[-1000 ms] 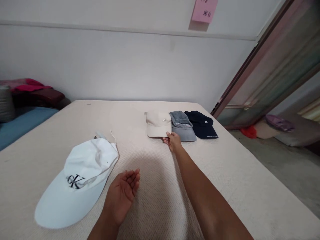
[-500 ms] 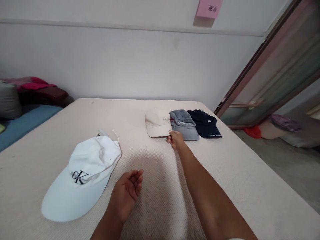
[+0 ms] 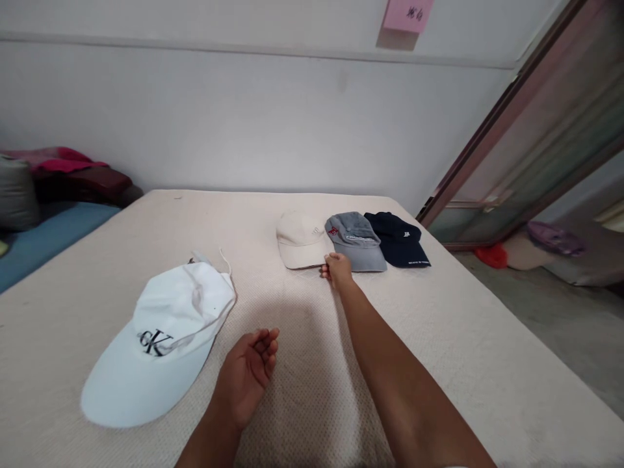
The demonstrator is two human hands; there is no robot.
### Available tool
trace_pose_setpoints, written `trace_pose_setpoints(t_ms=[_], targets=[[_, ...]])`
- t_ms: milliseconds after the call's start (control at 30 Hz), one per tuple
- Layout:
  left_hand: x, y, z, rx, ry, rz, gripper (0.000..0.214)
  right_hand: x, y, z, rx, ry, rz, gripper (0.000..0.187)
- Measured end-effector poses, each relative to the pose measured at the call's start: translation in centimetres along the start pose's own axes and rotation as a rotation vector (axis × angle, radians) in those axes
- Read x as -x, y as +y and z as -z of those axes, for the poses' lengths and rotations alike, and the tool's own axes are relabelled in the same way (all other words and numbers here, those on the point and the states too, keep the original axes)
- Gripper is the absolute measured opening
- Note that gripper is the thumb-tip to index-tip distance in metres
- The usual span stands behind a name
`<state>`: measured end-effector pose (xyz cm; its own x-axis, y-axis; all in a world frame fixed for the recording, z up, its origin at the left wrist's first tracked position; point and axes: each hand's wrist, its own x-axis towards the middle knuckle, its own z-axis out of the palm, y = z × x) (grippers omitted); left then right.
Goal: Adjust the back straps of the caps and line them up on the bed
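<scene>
A beige cap (image 3: 301,242) lies toward the back of the cream-covered surface, and my right hand (image 3: 337,269) pinches the right corner of its brim. Touching or close beside it is a grey cap (image 3: 358,242) with red and white lettering; a navy cap (image 3: 397,240) sits at the right end of this row. My left hand (image 3: 249,374) rests palm up with loosely curled, parted fingers and nothing in it. To its left is a white cap (image 3: 168,335) with black "CK" letters, its brim pointing toward the lower left.
The cream cover (image 3: 453,364) stretches to a white wall (image 3: 234,123) carrying a pink note (image 3: 408,14). At left are a grey cushion (image 3: 18,194) and dark red bedding (image 3: 80,182) by a blue mat (image 3: 63,227). A framed sliding door (image 3: 517,123) stands at right.
My right hand has shifted the beige cap slightly left, widening the view of the grey cap's red lettering. My left hand and the white cap stay in place.
</scene>
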<state>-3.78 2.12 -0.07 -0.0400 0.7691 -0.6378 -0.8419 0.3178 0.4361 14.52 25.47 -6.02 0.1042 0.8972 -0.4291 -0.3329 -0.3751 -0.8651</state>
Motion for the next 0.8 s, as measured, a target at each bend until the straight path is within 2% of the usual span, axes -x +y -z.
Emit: trace_pose_setpoints(t_ms=[233, 300, 533, 667, 800], targets=[[0.1, -0.1, 0.0, -0.007, -0.007, 0.0, 0.013, 0.3, -0.2, 2.2, -0.049, -0.092, 0.043, 0.024], [0.2, -0.1, 0.0, -0.008, -0.003, -0.003, 0.013, 0.2, -0.1, 2.0, -0.054, -0.084, 0.069, 0.022], [0.0, -0.2, -0.4, -0.023, 0.039, -0.006, 0.016, 0.4, 0.9, 0.4, -0.003, 0.022, 0.232, 0.031], [-0.2, -0.2, -0.2, -0.013, 0.037, -0.01, 0.017, 0.9, 1.7, 0.0, 0.035, 0.089, 0.359, 0.022], [-0.2, -0.2, 0.0, 0.001, 0.034, -0.018, 0.013, 1.7, 2.4, 0.0, 0.072, 0.074, 0.468, 0.018]])
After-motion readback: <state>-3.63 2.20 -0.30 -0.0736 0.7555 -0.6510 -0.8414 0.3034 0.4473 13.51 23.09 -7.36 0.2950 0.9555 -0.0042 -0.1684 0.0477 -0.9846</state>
